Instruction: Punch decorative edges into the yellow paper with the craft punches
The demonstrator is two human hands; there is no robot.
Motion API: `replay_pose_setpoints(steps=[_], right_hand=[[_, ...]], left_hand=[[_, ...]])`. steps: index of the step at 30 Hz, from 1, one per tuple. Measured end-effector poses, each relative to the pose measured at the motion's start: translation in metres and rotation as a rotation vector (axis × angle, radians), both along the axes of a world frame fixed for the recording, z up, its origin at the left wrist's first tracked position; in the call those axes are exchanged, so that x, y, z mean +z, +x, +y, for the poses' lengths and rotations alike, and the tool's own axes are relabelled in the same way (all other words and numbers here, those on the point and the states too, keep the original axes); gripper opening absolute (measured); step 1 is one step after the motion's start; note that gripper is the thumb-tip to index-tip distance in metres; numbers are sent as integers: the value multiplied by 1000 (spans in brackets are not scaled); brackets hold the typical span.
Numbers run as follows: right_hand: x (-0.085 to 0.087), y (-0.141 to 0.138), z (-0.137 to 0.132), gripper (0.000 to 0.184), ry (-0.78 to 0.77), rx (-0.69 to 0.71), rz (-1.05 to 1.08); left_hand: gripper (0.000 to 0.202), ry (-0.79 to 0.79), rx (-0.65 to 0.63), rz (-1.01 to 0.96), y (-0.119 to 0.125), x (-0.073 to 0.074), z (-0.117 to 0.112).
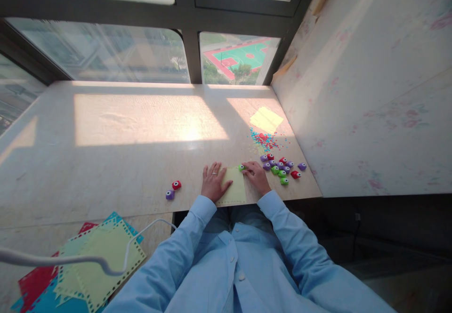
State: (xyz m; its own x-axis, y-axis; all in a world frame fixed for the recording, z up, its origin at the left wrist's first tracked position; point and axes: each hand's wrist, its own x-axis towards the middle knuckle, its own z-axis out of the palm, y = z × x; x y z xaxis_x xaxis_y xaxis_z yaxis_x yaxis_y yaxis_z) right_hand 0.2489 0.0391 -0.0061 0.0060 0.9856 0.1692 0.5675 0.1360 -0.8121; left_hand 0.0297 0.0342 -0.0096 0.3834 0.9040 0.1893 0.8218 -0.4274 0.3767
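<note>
A pale yellow sheet of paper [234,188] lies at the front edge of the table, with small punched marks along its near edge. My left hand [213,182] rests flat on the sheet's left side, fingers spread, a ring on one finger. At the sheet's upper right corner sits a green craft punch [241,167]. My right hand [256,176] has its fingers closed around that punch. Just right of this hand lies a group of similar purple, red and green punches [275,170].
Paper confetti [264,140] is heaped behind the punches, with yellow sheets [266,119] beyond it. A red punch [176,185] and a purple punch [170,194] lie to the left. Coloured sheets with punched edges [106,261] overlap at lower left, under a white cable [88,259].
</note>
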Motion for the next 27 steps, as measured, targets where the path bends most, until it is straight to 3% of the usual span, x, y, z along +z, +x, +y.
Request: replay_pose_setpoints(steps=[17,22,27], right_hand=[[1,0,0,27,-5,-10,52],[10,2,1,40,-84,-162,179],[28,6,9,28,-213,-190,315]], left_hand=[[56,-5,1,-12,0,-1,0],[56,-18,15,-45,0,-1,1],[54,-26,21,-41,1,-1,2]])
